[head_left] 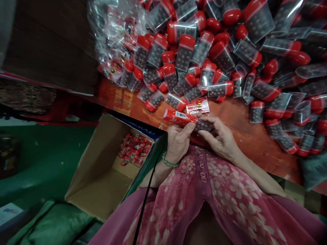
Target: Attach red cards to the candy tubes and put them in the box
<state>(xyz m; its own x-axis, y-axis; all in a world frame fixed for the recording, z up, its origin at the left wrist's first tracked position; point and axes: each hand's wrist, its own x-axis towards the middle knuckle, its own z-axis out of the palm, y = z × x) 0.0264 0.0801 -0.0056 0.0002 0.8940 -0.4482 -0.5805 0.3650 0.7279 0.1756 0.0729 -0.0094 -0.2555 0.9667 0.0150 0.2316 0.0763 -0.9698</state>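
Low over the front edge of the table, my left hand (178,141) is closed around a red printed wrapper (176,117) with a barcode, its thumb on top. One end of a clear tube of dark round balls (203,126) sits inside or against the wrapper's right end; the overlap is hidden by my fingers. My right hand (222,137) pinches that tube between thumb and fingers. Just beyond my hands lies a flat red-and-white printed packet (198,105). Many red-capped clear tubes (185,54) of dark balls are heaped past it.
Crumpled clear plastic bags (112,34) with red printed wrappers lie at the table's back left. Below the left edge stands an open cardboard box (99,183) holding a pile of red wrapped pieces (135,148). The reddish-brown table (237,119) runs along in front of me.
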